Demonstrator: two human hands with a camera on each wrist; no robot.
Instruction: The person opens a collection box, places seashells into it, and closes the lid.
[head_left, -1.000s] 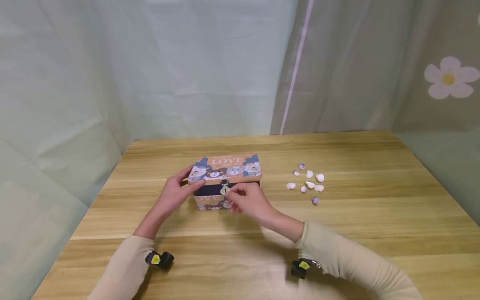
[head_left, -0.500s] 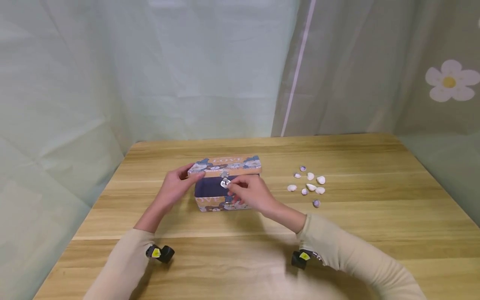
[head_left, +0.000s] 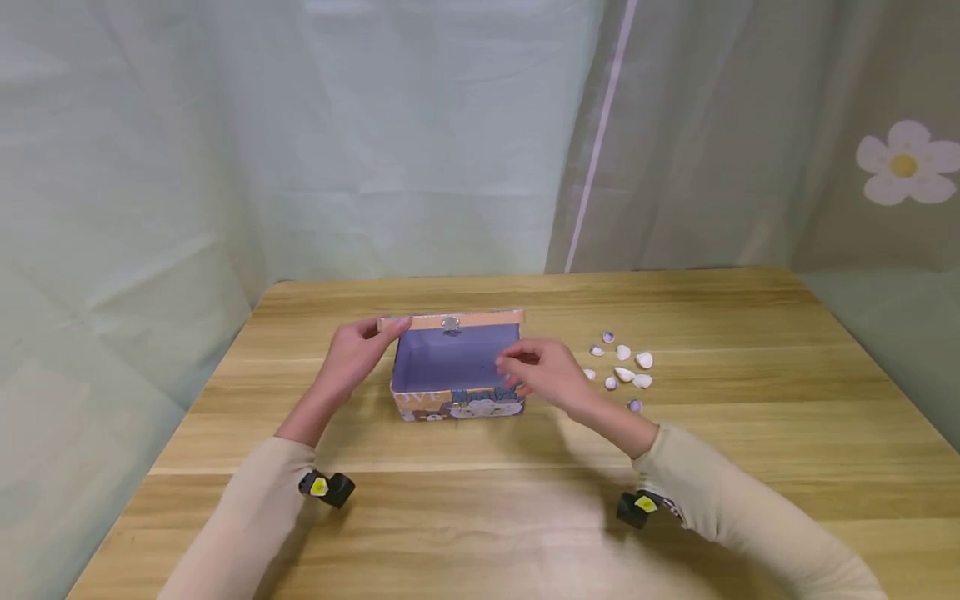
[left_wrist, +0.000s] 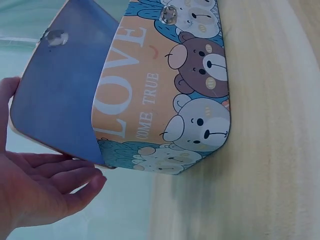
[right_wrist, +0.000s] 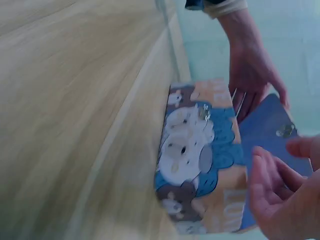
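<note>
Holding the raised purple-lined lid (head_left: 450,320) at its left corner, the left hand (head_left: 352,362) pinches it with thumb and fingers. The bear-printed rectangular box (head_left: 457,404) stands open mid-table. The right hand (head_left: 543,377) hovers, loosely curled, at its right edge, holding nothing.

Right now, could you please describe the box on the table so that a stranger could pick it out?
On the wooden table, left of the scattered small shells, stands a small rectangular box. Its lid is raised by the left hand, and its sides show cartoon bears and the word LOVE.
</note>
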